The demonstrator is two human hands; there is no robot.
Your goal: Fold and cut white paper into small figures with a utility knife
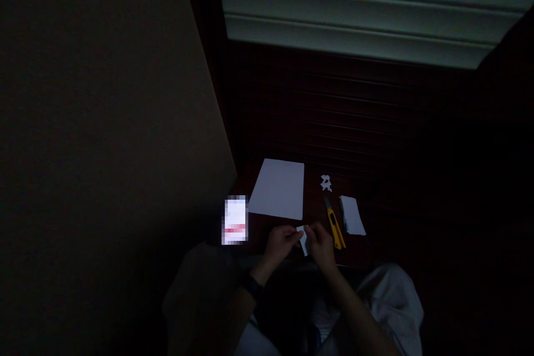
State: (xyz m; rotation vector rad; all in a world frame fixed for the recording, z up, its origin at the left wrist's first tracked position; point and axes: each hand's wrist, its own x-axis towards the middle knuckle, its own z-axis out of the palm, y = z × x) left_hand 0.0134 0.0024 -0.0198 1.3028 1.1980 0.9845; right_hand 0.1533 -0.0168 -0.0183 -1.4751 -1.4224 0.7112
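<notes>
Between my hands is a small white piece of paper (304, 246), held above the near edge of a dark table. My left hand (280, 243) pinches its left side, fingers closed. On its right side, my right hand (320, 245) is closed on the same piece. A yellow utility knife (335, 229) lies just right of my right hand, its blade pointing away from me. Beyond the knife tip sit several small white paper scraps (326, 182). A large white sheet (278, 189) lies flat on the table ahead of my left hand.
A stack of white paper (352, 215) lies right of the knife, with a thin dark item along its left edge. Left of the large sheet is a bright, pixelated rectangle (235, 220). A plain wall (125, 94) rises close on the left. The room is dim.
</notes>
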